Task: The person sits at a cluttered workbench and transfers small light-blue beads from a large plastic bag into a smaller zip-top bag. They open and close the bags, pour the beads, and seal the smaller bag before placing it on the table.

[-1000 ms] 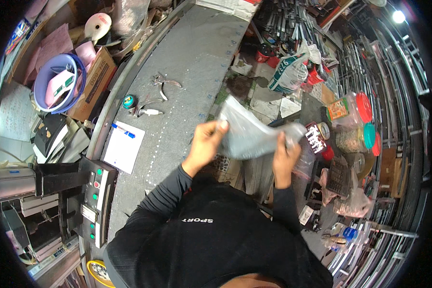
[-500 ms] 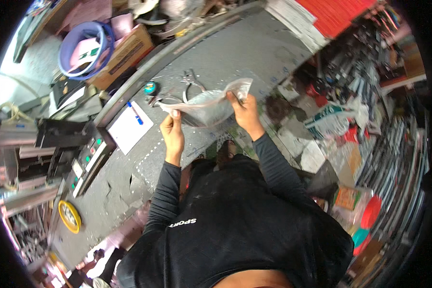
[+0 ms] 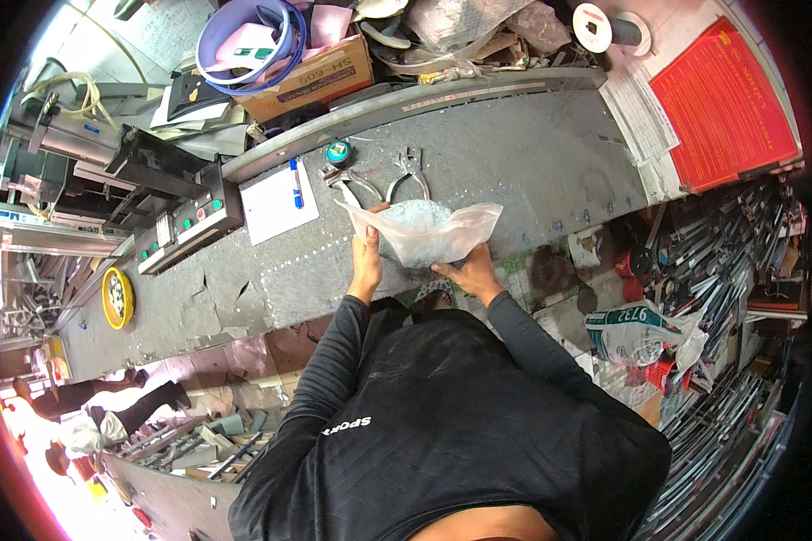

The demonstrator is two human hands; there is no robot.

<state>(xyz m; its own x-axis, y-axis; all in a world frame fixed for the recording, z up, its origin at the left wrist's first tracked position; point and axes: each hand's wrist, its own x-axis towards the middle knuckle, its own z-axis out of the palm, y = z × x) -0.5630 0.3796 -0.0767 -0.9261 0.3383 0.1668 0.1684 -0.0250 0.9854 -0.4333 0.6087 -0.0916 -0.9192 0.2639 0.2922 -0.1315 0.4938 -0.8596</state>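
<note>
A translucent plastic bag (image 3: 431,238) with its mouth gaping sits between my two hands, above the near edge of the grey bench. Something pale and grainy shows inside; I cannot make out what. My left hand (image 3: 366,263) grips the bag's left side, thumb on the near face. My right hand (image 3: 475,275) holds its lower right side, thumb on the plastic and fingers partly hidden behind it. Just beyond the bag lie metal pliers (image 3: 410,173) with spread handles and a second plier-like tool (image 3: 359,186). A small round teal-and-black object (image 3: 338,153) rests near them.
A white paper (image 3: 266,216) with a blue marker (image 3: 296,185) lies left of the tools. Further left are a button panel (image 3: 186,227) and a yellow bowl (image 3: 117,298). A raised rail (image 3: 442,97) bounds the bench's far side. Metal strips (image 3: 722,397) fill the right.
The bag has tilted and come lower, its mouth now wider. My right hand has moved from its top right corner down to its lower side. The whole view has turned and shifted.
</note>
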